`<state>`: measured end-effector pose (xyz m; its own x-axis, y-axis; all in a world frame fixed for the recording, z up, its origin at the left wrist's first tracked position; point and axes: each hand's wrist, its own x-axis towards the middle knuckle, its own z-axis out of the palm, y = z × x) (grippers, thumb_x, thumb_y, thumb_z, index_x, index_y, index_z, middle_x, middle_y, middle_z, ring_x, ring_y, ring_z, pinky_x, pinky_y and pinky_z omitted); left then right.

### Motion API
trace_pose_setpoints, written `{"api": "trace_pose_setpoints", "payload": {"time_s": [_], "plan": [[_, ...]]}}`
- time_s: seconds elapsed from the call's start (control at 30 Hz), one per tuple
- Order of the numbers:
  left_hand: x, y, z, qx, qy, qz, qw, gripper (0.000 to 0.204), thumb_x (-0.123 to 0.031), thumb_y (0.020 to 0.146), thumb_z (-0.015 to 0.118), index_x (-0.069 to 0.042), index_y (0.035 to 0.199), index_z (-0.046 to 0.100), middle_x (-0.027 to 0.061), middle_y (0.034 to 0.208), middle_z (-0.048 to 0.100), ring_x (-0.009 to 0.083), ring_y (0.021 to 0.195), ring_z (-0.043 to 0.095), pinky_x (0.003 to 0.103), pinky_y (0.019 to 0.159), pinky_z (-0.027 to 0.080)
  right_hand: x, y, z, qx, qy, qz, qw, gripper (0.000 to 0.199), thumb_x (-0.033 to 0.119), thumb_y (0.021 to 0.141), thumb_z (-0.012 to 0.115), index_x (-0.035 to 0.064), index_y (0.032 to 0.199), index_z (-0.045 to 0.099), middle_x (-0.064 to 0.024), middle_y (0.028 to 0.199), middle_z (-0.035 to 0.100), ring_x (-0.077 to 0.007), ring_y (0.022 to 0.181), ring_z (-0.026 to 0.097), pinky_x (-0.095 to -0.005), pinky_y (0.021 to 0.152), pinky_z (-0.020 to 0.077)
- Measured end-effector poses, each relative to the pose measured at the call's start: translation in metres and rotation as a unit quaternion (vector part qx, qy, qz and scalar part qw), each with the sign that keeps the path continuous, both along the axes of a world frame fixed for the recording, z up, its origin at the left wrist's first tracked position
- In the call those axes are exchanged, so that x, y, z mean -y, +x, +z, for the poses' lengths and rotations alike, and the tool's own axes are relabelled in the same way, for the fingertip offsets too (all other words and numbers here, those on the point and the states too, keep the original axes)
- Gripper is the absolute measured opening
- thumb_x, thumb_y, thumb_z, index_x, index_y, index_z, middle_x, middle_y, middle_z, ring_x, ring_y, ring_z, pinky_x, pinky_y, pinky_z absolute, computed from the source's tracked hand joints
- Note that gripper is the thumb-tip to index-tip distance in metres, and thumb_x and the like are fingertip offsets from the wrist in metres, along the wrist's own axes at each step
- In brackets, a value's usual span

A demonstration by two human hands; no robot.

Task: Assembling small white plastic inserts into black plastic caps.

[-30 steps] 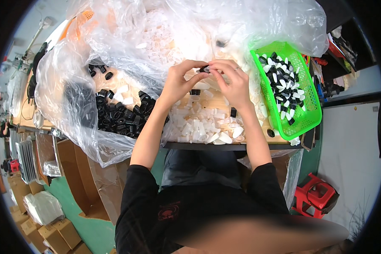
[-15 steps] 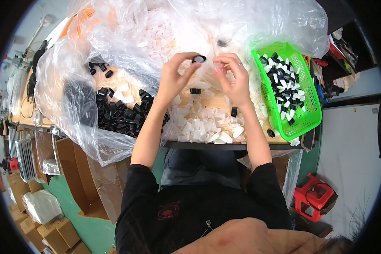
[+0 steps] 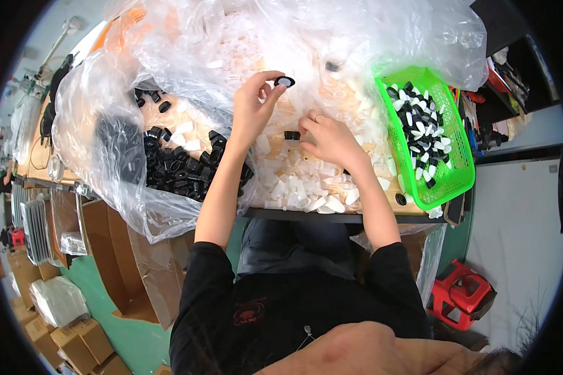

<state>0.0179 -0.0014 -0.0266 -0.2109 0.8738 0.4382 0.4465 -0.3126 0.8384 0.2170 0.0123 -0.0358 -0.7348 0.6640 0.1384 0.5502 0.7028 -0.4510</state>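
My left hand (image 3: pixel 251 111) is raised over the table, pinching a black oval cap (image 3: pixel 284 81) with a pale centre between thumb and fingertips. Lower and to the right, my right hand (image 3: pixel 333 142) has thumb and fingers apart around the near end of a small black piece (image 3: pixel 291 135) on the table; I cannot tell whether they touch it. A pile of translucent white plastic parts (image 3: pixel 291 189) lies between my forearms. To the left, many black ring-shaped parts (image 3: pixel 180 176) sit in an open clear plastic bag (image 3: pixel 147 215).
A green plastic basket (image 3: pixel 461 169) with black and white pieces stands at the table's right. Clear plastic sheeting (image 3: pixel 388 31) covers the far side. One loose black piece (image 3: pixel 400 199) lies near the front edge. A cardboard box (image 3: pixel 116 262) and a red stool (image 3: pixel 461 294) stand below.
My right hand has moved down and left, away from beside my left hand, to the small black piece on the table. My left hand, still holding the cap, has shifted slightly up and left.
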Motion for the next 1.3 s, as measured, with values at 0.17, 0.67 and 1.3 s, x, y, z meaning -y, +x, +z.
{"api": "trace_pose_setpoints", "payload": {"time_s": [0.17,0.67,1.3], "plan": [[0.0,0.0,-0.005,0.034,-0.065,-0.037,0.997,0.025,-0.003,0.087,0.067,-0.003,0.112,0.067,0.0047,0.084,0.069,0.0079,0.076,0.063,0.022,0.07,0.048,-0.01,0.004,-0.004,-0.023,-0.031,-0.013,0.999,0.006,0.007,0.082,0.066,0.0045,0.086,0.063,-0.0078,0.088,0.063,-0.025,0.084,0.063,-0.038,0.074,0.0507],[0.007,0.026,-0.005,0.231,-0.116,-0.209,0.943,0.023,-0.005,0.089,0.068,0.003,0.11,0.066,0.0081,0.102,0.069,0.0135,0.097,0.066,0.026,0.086,0.053,-0.014,-0.003,0.005,-0.45,-0.265,-0.108,0.846,0.019,0.009,0.087,0.071,0.0045,0.104,0.065,-0.0028,0.093,0.064,-0.0111,0.088,0.062,-0.0245,0.074,0.0484],[0.011,0.049,-0.001,0.045,0.116,-0.059,0.99,0.01,0.008,0.082,0.063,0.001,0.089,0.066,0.0123,0.083,0.062,0.0254,0.072,0.065,0.03,0.066,0.054,-0.012,-0.001,0.007,-0.452,-0.327,-0.132,0.819,0.02,0.005,0.089,0.068,-0.0018,0.107,0.064,-0.0083,0.098,0.069,-0.0111,0.09,0.064,-0.0243,0.081,0.0514]]}}
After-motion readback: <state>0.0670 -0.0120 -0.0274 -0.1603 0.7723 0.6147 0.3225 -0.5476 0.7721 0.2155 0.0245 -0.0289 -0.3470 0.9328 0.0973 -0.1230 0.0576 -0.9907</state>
